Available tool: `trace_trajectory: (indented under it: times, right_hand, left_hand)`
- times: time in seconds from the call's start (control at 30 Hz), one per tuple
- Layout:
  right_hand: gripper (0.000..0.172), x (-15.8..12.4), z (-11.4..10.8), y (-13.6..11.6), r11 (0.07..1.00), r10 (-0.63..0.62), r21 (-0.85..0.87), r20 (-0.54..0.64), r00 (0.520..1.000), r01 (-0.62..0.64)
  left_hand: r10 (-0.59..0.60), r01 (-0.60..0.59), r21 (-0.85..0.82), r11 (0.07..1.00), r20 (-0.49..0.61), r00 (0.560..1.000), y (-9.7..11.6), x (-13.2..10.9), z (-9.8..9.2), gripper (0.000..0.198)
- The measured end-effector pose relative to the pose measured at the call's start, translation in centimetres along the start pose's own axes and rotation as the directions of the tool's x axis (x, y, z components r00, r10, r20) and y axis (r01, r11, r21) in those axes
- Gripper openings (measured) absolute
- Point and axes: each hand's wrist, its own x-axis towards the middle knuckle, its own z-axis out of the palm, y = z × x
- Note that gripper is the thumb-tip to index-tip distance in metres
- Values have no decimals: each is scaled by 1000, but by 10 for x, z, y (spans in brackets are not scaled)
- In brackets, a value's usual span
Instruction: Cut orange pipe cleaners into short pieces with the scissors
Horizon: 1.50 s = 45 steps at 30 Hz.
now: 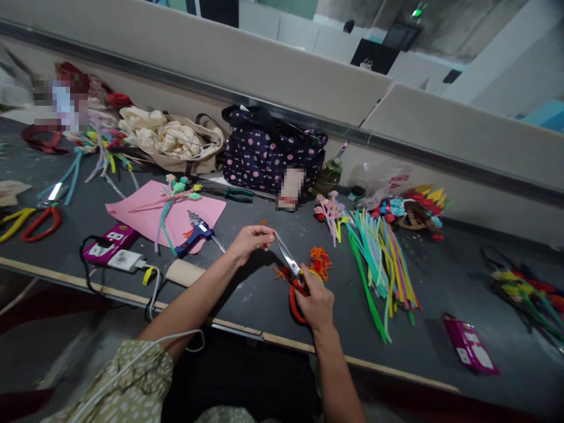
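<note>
My right hand (315, 302) grips the red handles of a pair of scissors (288, 264), blades pointing up and left. My left hand (252, 239) is pinched shut by the blade tips, holding a small orange piece that I can barely make out. Orange pipe-cleaner scraps (321, 261) lie on the dark table (247, 294) just beyond my right hand. A spread of coloured pipe cleaners (383, 267) lies to the right.
A blue glue gun (194, 235) rests on pink paper (145, 214); a power strip (126, 258) and pink box (110, 242) sit near the front edge. A dotted bag (264, 153), cream bag (176, 138), pliers (235, 192), other scissors (39, 223) and a pink packet (469, 346) stand around.
</note>
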Motion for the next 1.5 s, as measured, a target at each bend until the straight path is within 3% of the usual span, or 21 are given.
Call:
trace_trajectory:
  times: [1.0, 1.3, 1.5]
  right_hand:
    - [40, -2, -1, -1, 999, 9, -39, 41, 999, -8]
    - [44, -2, 1, 1, 996, 46, -80, 11, 999, -45]
    - [57, 1, -3, -5, 995, 84, -65, 70, 994, -79]
  left_hand:
    - [-83, 82, -56, 995, -3, 997, -3, 2, -3, 34]
    - [-77, 77, -71, 995, -1, 997, -5, 5, -6, 33]
    - [-63, 68, -132, 989, 41, 997, -5, 5, -8, 34]
